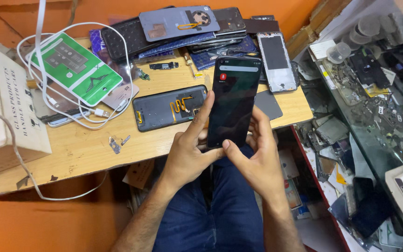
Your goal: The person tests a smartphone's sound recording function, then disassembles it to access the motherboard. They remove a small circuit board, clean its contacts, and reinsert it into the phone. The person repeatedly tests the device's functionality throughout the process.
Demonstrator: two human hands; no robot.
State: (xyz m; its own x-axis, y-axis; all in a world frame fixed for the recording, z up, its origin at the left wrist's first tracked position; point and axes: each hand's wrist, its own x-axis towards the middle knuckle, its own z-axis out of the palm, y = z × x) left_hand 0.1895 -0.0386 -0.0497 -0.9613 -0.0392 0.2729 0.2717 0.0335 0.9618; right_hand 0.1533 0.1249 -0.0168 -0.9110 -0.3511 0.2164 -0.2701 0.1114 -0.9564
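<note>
Phone (234,100) upright in both hands, top end toward the table (85,154).

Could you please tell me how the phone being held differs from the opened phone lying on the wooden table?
The black phone with lit screen is held nearly upright by both hands, left hand and right hand; the dark backless phone lies flat, untouched, showing orange flex cable. Both are dark, slim rectangles.

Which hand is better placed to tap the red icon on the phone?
Probably the left hand: its forefinger lies along the phone edge, tip nearest the red icon. The right hand grips lower down.
</note>
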